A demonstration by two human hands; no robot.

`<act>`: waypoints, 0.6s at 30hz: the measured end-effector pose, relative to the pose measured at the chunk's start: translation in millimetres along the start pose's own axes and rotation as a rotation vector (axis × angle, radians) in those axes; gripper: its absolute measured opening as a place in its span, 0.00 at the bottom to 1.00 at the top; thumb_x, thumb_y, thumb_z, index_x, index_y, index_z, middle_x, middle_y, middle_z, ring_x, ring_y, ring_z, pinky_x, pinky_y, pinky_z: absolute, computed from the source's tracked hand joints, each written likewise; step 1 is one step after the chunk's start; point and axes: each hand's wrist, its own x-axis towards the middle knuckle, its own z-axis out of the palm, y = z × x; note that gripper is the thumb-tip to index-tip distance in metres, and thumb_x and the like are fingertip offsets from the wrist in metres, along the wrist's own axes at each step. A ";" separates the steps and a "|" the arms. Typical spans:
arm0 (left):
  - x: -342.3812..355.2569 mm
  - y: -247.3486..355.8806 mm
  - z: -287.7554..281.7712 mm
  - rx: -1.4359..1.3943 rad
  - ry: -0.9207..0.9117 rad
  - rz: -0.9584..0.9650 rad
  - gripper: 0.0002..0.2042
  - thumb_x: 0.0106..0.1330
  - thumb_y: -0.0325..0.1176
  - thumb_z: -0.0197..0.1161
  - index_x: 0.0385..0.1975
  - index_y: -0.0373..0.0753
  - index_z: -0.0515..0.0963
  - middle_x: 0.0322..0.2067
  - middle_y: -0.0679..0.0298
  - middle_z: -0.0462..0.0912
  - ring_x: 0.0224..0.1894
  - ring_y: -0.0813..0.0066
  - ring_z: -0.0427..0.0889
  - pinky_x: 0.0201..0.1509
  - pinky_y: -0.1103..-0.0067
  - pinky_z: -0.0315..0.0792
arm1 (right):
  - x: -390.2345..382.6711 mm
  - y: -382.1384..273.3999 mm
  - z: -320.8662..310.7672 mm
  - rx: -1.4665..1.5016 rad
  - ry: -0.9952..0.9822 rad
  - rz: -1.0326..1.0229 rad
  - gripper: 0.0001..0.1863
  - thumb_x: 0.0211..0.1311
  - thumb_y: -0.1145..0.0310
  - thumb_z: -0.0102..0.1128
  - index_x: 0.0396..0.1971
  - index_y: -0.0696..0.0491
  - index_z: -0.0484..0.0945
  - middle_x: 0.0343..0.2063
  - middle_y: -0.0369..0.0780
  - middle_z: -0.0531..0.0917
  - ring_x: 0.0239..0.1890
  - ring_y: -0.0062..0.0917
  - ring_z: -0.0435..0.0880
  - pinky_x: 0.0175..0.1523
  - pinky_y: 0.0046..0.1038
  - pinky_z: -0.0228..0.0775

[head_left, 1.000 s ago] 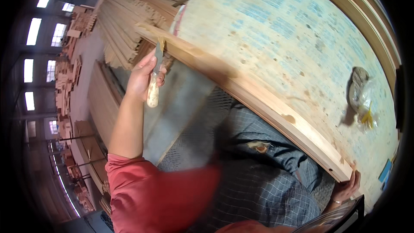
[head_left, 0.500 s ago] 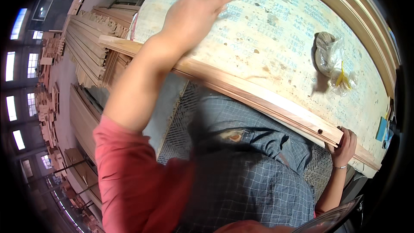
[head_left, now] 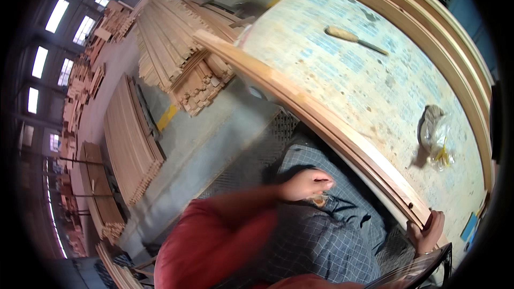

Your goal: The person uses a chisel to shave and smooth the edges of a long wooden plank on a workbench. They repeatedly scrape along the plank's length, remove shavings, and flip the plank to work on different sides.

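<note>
A long wooden moulding strip [head_left: 321,118] lies along the near edge of the paper-covered table [head_left: 348,80], with a dark round hole close to its right end. My right hand [head_left: 428,233] is wrapped round that end. Above my lap, in front of the checked apron [head_left: 332,241], is my left hand [head_left: 308,184], its fingers curled together; whether anything is in them does not show. Farther back on the table rests a narrow, dark-bladed tool with a pale wooden handle [head_left: 344,34], like a chisel or file, touched by neither hand.
A knotted clear plastic bag [head_left: 436,136] with something brownish and a yellow tie sits at the table's right. Long wooden boards [head_left: 428,32] border the far side. Stacks of timber [head_left: 168,43] stand on the floor to the left. A blue object [head_left: 469,227] lies at the right edge.
My left hand has let go of the dark-bladed tool, which now lies on the table, and has drawn back to my lap. My right hand stays on the strip's end. The view has turned leftward.
</note>
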 end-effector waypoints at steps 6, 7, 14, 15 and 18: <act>1.3 -6.7 24.9 -0.893 -0.031 0.281 0.27 0.74 0.42 0.53 0.68 0.37 0.58 0.62 0.55 0.69 0.66 0.62 0.66 0.70 0.65 0.60 | 1.8 -62.2 -2.9 0.055 -0.054 -0.061 0.32 0.37 0.59 0.79 0.37 0.60 0.70 0.27 0.41 0.66 0.28 0.32 0.67 0.34 0.31 0.63; 3.8 -8.8 26.4 -0.994 -0.087 0.357 0.25 0.74 0.44 0.54 0.65 0.38 0.61 0.62 0.56 0.69 0.67 0.63 0.65 0.71 0.64 0.58 | -3.2 -86.7 -5.5 0.080 -0.157 0.069 0.31 0.36 0.62 0.80 0.38 0.60 0.71 0.26 0.41 0.66 0.27 0.32 0.67 0.33 0.31 0.63; -2.7 1.8 28.8 -1.165 0.212 0.423 0.18 0.72 0.44 0.57 0.53 0.38 0.74 0.48 0.59 0.81 0.53 0.67 0.79 0.59 0.67 0.71 | -40.8 -156.0 53.4 0.229 -0.122 -0.002 0.20 0.38 0.66 0.73 0.30 0.56 0.72 0.21 0.41 0.66 0.25 0.35 0.67 0.30 0.34 0.56; -4.9 0.9 27.8 -1.179 0.276 0.422 0.17 0.72 0.42 0.57 0.52 0.37 0.74 0.47 0.58 0.81 0.52 0.67 0.80 0.58 0.67 0.73 | -42.1 -157.7 55.8 0.254 -0.153 -0.022 0.19 0.39 0.67 0.72 0.29 0.56 0.73 0.21 0.40 0.66 0.24 0.34 0.67 0.30 0.33 0.56; -14.4 -7.1 19.5 -1.222 0.270 0.478 0.14 0.74 0.39 0.54 0.52 0.37 0.73 0.46 0.55 0.81 0.51 0.64 0.80 0.58 0.66 0.73 | -59.8 -143.5 47.4 0.885 -0.441 0.229 0.20 0.56 0.62 0.68 0.43 0.58 0.75 0.32 0.36 0.78 0.34 0.22 0.76 0.42 0.24 0.67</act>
